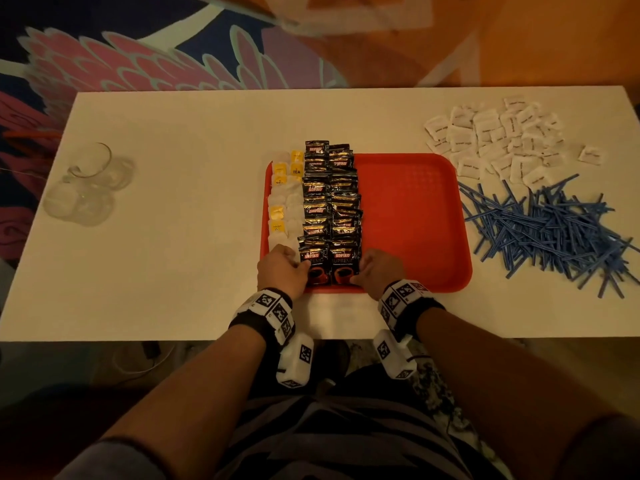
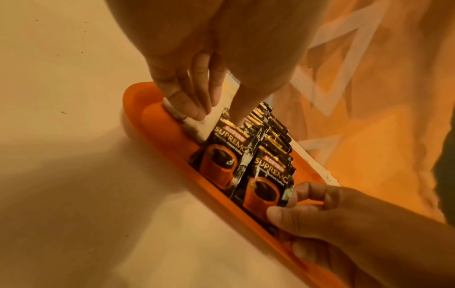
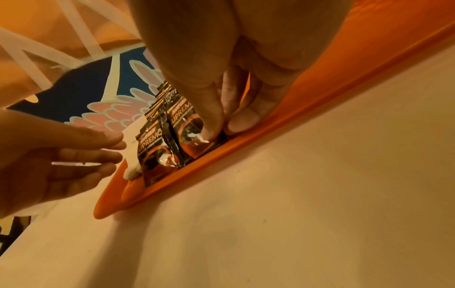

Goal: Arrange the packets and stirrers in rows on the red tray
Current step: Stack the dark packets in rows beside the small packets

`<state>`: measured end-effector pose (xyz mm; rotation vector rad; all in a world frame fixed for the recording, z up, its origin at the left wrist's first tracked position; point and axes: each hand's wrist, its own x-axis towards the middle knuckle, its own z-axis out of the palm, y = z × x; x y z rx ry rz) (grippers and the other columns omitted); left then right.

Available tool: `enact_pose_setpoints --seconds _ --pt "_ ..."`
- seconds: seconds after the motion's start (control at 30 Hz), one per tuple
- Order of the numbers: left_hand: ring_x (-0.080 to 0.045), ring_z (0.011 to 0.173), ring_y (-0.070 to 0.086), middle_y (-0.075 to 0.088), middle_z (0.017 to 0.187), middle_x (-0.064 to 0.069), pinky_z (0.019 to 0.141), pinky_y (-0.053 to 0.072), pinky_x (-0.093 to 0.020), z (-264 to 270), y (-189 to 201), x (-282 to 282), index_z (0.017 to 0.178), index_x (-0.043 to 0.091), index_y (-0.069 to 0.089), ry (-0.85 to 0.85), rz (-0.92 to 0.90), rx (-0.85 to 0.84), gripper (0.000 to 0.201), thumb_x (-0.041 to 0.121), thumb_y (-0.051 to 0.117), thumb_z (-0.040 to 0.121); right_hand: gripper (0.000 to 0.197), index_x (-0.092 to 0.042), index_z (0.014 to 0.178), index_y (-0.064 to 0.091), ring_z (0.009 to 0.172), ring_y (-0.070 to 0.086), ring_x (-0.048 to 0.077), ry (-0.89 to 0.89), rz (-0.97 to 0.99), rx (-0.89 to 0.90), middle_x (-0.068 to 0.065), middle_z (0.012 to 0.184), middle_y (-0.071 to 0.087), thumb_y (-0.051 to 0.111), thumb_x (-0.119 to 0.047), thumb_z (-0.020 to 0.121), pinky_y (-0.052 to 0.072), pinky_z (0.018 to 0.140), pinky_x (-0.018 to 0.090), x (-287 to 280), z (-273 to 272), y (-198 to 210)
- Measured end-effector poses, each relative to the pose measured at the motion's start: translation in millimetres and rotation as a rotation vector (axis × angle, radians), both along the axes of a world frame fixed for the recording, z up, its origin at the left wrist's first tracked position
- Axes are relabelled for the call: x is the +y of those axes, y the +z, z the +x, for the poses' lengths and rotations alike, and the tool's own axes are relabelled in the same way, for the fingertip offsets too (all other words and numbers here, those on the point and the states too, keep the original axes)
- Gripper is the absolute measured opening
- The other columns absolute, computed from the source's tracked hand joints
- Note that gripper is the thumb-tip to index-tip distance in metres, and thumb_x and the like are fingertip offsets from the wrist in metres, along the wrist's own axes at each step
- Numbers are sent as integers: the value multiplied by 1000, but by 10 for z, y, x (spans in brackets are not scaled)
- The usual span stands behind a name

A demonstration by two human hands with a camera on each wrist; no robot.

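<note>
the left hand [image 1: 282, 268] sits at the lower left corner of the red tray [image 1: 415, 209], fingers fairly straight and only lightly bent, tips touching the white tea bags and the left edge of the nearest coffee packet [image 1: 314, 263]; it grips nothing. the right hand [image 1: 377, 268] lies just right of the second front coffee packet [image 1: 344, 266], fingers curled, thumb and fingertips pinching that packet's lower right edge, as the wrist views show.

between the two hands stand two rows of black coffee packets [image 1: 330, 202], overlapping like shingles and running from the tray's near rim toward the top of the frame, the farthest ones reaching past the far rim. to their left, along the tray's left wall, runs a row of tea bags [image 1: 285, 202], white and yellow. the right half of the tray is bare red.

to the right of the tray, on the white desk [image 1: 173, 254], lies a loose heap of blue stirrers [image 1: 547, 230], and above it, in the upper right of the frame, a scatter of white packets [image 1: 498, 140], both well apart from the hands. at the left of the frame, far from the tray, clear glasses [image 1: 90, 188] lie clustered on the desk. beyond the desk is a patterned floor [image 1: 138, 53].
</note>
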<state>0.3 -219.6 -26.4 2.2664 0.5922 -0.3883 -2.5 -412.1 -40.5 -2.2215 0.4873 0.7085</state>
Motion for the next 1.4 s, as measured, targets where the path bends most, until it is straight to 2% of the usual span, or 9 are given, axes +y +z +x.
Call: enact_pose_setpoints --seconds 0.17,0.27,0.37,0.53,0.87,1.0,1.2,1.3,1.4 --pt "-24 107 63 67 114 -6 90 48 -31 -27 -67 -2 125 9 59 -60 48 21 48 31 76 86 44 -18 96 49 71 53 10 -25 -33 -28 -1 90 60 83 -35 74 37 50 18 -17 14 -43" --pt "-25 103 64 68 109 -9 87 49 -30 -25 -99 -36 119 5 63 -111 83 7 45 32 76 86 65 -18 116 47 93 57 19 -14 -47 -79 -1 106 58 82 -48 71 46 66 25 5 46 -76" --pt "-25 97 66 70 103 -8 82 54 -32 5 -133 -93 109 7 68 -164 121 -8 36 34 76 86 64 -21 127 47 107 59 21 -22 -5 -107 0 118 61 79 -41 76 52 83 34 64 55 -146" --pt "-23 94 67 72 102 -7 78 52 -29 126 -130 -168 110 9 70 -174 136 -55 29 27 74 87 62 -23 133 45 115 58 22 -17 24 -129 1 125 61 76 -33 81 52 96 42 101 115 -196" --pt "-22 94 67 72 101 -5 80 54 -29 135 -198 -162 111 13 69 -222 82 -39 31 22 77 83 57 -30 130 49 111 56 21 91 -17 -100 -3 117 60 74 -33 79 50 90 35 70 169 -318" --pt "-22 94 65 69 101 -6 82 55 -33 81 -186 -151 111 15 66 -209 22 -43 33 20 77 80 56 -28 128 51 108 55 18 117 -22 -103 -3 115 59 75 -33 77 41 81 27 51 129 -358" --pt "-13 90 59 66 104 4 75 43 -23 136 -44 -161 117 19 57 -131 -103 -153 31 14 63 87 64 -27 133 46 114 50 21 22 -7 -131 1 123 53 69 -35 74 42 89 34 41 231 -317" --pt "-13 94 61 68 107 4 80 44 -24 129 6 -229 123 22 55 -156 -171 -137 37 9 56 89 50 -26 122 51 107 51 20 37 19 -95 1 115 55 68 -35 76 38 81 31 135 260 -303" --pt "-15 89 60 67 101 2 73 42 -22 153 32 -266 118 18 55 -114 -155 -142 32 6 53 88 43 -23 116 53 100 50 18 30 -3 -67 2 113 56 64 -34 76 38 76 29 184 298 -292"
